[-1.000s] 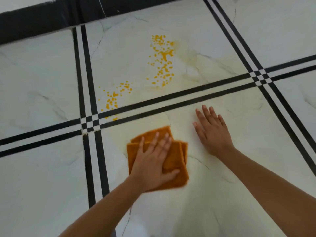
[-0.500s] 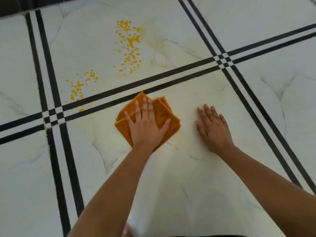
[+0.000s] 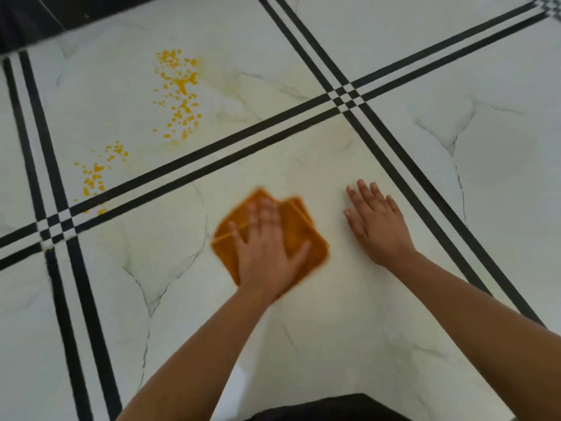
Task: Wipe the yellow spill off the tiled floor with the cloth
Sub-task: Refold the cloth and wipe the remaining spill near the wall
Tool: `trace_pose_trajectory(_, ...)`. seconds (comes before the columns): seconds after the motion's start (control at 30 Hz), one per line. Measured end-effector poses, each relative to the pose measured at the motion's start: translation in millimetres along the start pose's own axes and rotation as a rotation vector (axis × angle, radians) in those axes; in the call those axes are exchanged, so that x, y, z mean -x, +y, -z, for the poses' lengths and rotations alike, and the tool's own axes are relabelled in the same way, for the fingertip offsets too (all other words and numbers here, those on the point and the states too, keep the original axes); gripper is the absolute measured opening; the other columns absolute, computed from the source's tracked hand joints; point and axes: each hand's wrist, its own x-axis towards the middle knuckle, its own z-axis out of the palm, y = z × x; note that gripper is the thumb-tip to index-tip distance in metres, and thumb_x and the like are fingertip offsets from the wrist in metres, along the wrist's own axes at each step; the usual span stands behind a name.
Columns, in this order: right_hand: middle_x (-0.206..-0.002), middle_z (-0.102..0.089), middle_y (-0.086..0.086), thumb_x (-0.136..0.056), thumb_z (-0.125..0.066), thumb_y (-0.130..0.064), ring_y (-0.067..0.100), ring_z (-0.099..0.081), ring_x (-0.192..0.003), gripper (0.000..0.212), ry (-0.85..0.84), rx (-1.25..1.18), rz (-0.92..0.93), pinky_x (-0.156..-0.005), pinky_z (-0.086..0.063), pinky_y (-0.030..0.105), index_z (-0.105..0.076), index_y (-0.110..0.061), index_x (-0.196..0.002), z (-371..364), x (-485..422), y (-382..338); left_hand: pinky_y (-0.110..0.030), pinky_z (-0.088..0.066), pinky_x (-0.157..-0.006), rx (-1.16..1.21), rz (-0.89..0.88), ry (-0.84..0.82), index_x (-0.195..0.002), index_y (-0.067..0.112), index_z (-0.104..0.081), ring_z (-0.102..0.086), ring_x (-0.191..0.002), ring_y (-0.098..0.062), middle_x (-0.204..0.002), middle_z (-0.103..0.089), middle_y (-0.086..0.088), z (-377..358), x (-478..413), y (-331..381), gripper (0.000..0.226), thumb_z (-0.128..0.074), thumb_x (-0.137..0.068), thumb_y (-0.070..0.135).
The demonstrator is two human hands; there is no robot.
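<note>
An orange folded cloth (image 3: 300, 235) lies on the white marble tile in the middle of the head view. My left hand (image 3: 267, 253) presses flat on it with fingers spread; the cloth is motion-blurred. My right hand (image 3: 376, 226) rests flat on the bare tile just right of the cloth, apart from it. The yellow spill shows as two patches of droplets on the far tile: a larger patch (image 3: 180, 95) and a smaller patch (image 3: 97, 174) near the black stripes. A faint yellowish smear (image 3: 230, 95) spreads right of the larger patch.
Double black stripes (image 3: 212, 159) run between the cloth and the spill, and cross other stripes at the left (image 3: 54, 226) and upper right (image 3: 346, 95). A dark skirting (image 3: 30, 16) borders the far left. Dark clothing (image 3: 328, 408) shows at the bottom edge.
My left hand slid the cloth forward toward the stripes, then back and to the right, closer to my right hand. The right hand stayed planted. The view shifted.
</note>
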Motion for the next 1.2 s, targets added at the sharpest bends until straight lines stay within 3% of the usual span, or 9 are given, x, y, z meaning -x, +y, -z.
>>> trace_pose_trajectory(0.07, -0.158, 0.000, -0.002, -0.098, -0.016, -0.045, 0.015, 0.006, -0.145, 0.055, -0.002, -0.018, 0.000, -0.115, 0.005, 0.032, -0.005, -0.026, -0.149, 2, -7, -2, -0.058, 0.005, -0.112, -0.097, -0.263, -0.069, -0.149, 0.017, -0.005, 0.000, -0.145, -0.023, -0.158, -0.008, -0.003, -3, -8, 2, 0.091, -0.020, -0.081, 0.075)
trace_pose_trajectory(0.1, -0.158, 0.001, -0.002, -0.098, -0.016, -0.044, 0.015, 0.006, -0.145, 0.055, -0.007, -0.021, -0.001, -0.115, 0.005, 0.032, -0.005, -0.026, -0.149, 3, -10, -4, -0.057, 0.006, -0.112, -0.095, -0.238, -0.075, -0.149, 0.019, -0.001, 0.002, -0.145, -0.022, -0.158, -0.005, -0.001, 1, -27, -3, 0.090, -0.018, -0.081, 0.075)
trace_pose_trajectory(0.23, -0.158, 0.001, -0.002, -0.099, -0.016, -0.044, 0.015, 0.005, -0.145, 0.055, -0.015, -0.013, 0.037, -0.115, 0.006, 0.032, -0.006, -0.025, -0.149, 6, -21, -17, -0.059, 0.006, -0.110, -0.046, 0.184, -0.002, -0.149, 0.015, 0.000, 0.003, -0.144, -0.025, -0.158, -0.004, -0.004, 8, -71, -25, 0.092, -0.012, -0.081, 0.075)
trace_pose_trajectory(0.37, -0.158, 0.001, -0.002, -0.099, -0.015, -0.045, 0.015, 0.006, -0.145, 0.055, -0.042, -0.025, 0.107, -0.114, 0.007, 0.032, -0.005, -0.025, -0.149, 6, -50, -46, -0.055, 0.001, -0.112, -0.161, -0.311, -0.099, -0.149, 0.021, -0.003, -0.002, -0.145, -0.020, -0.158, -0.008, 0.000, 11, -47, -63, 0.090, -0.008, -0.079, 0.077)
trace_pose_trajectory(0.53, -0.158, 0.000, -0.001, -0.099, -0.016, -0.044, 0.015, 0.005, -0.145, 0.054, -0.024, -0.018, 0.194, -0.115, 0.005, 0.033, -0.006, -0.025, -0.149, -2, -94, -92, -0.056, 0.001, -0.112, -0.068, 0.193, 0.011, -0.149, 0.018, -0.001, 0.001, -0.145, -0.021, -0.158, -0.005, 0.000, 26, -103, -117, 0.093, -0.009, -0.076, 0.075)
trace_pose_trajectory(0.67, -0.158, -0.004, -0.001, -0.099, -0.019, -0.044, 0.016, 0.002, -0.145, 0.054, 0.012, -0.027, 0.191, -0.115, 0.003, 0.034, -0.010, -0.024, -0.149, -2, -141, -130, -0.054, 0.005, -0.113, -0.145, -0.109, -0.056, -0.149, 0.021, 0.002, 0.006, -0.144, -0.018, -0.158, -0.001, 0.003, 25, -97, -127, 0.092, -0.011, -0.076, 0.075)
trace_pose_trajectory(0.83, -0.158, -0.005, 0.002, -0.100, -0.020, -0.041, 0.019, 0.000, -0.145, 0.054, 0.086, -0.028, 0.126, -0.116, 0.000, 0.038, -0.011, -0.022, -0.149, 4, -207, -167, -0.059, 0.001, -0.111, -0.043, 0.226, 0.078, -0.149, 0.018, -0.002, 0.003, -0.145, -0.021, -0.158, -0.004, 0.000, 35, -175, -158, 0.092, -0.012, -0.077, 0.073)
trace_pose_trajectory(0.97, -0.158, -0.003, 0.003, -0.100, -0.019, -0.042, 0.021, 0.001, -0.145, 0.055, 0.114, 0.006, 0.067, -0.116, -0.002, 0.041, -0.009, -0.020, -0.149, 16, -262, -177, -0.056, 0.003, -0.111, -0.096, -0.023, 0.048, -0.149, 0.020, -0.003, 0.003, -0.145, -0.019, -0.158, -0.004, 0.003, 34, -181, -163, 0.091, -0.011, -0.077, 0.074)
trace_pose_trajectory(1.2, -0.158, 0.003, -0.005, -0.097, -0.014, -0.051, 0.018, 0.008, -0.145, 0.056, 0.093, 0.003, 0.028, -0.115, 0.003, 0.046, -0.003, -0.031, -0.149, 23, -330, -193, -0.057, -0.001, -0.112, -0.069, -0.010, 0.065, -0.149, 0.024, -0.003, 0.003, -0.144, -0.018, -0.158, -0.003, 0.007, 49, -268, -192, 0.092, -0.006, -0.073, 0.077)
